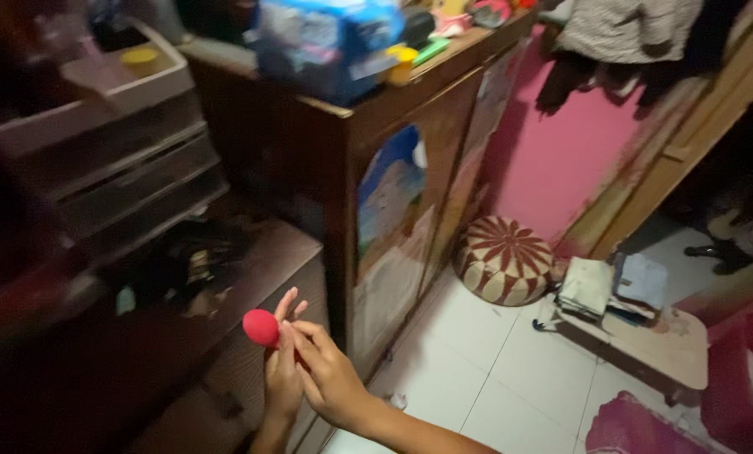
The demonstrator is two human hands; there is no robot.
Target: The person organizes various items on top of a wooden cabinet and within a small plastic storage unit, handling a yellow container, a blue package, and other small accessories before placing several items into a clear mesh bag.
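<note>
Both hands meet low in the near middle. The left hand [282, 374] pinches a red ball [261, 327] at its fingertips, fingers fanned upward; the right hand [330, 378] presses in from the right, its fingers closing on the left hand's fingers just beside the ball. So the ball sits up and left of both palms, the left hand nearer. One ball, two hands. Beyond: one wooden cabinet [393, 193], one striped pouf [504, 259] far right on the floor.

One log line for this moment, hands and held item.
left hand: fingers on small round red soft ball | right hand: pinching same ball | place: beside dark wooden cabinet, above white tiled floor
</note>
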